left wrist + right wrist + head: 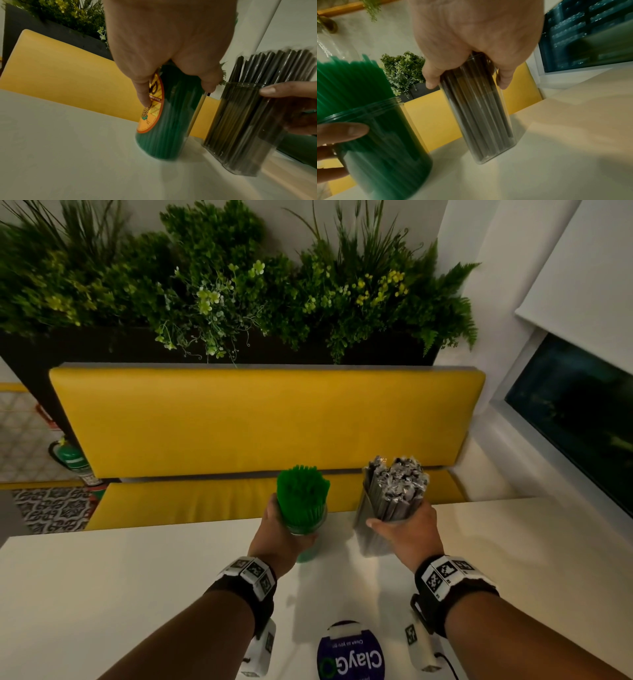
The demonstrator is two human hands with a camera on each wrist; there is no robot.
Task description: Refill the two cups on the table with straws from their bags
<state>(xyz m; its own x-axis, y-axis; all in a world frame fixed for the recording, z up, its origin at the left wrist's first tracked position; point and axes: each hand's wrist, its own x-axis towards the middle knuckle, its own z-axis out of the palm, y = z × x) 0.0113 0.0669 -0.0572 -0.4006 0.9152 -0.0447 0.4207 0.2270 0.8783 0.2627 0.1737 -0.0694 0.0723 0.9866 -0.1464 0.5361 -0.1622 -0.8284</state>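
Two clear cups stand on the white table (137, 577). The round cup (308, 537) (171, 121) (385, 142) is packed with green straws (301, 494) and carries an orange label (152, 108). My left hand (284, 529) (171, 40) grips it from behind, thumb and fingers round its sides. The squarer cup (370, 529) (243, 128) (479, 115) holds wrapped dark straws (397, 487). My right hand (400, 529) (476, 33) grips it near the rim. Both cups touch the table; the dark one looks tilted. No bags are in view.
A yellow bench (257, 419) runs behind the table's far edge, with a dark planter of greenery (222, 285) above it. A purple round sign (351, 655) stands at the table's near edge. A window (575, 412) is at the right.
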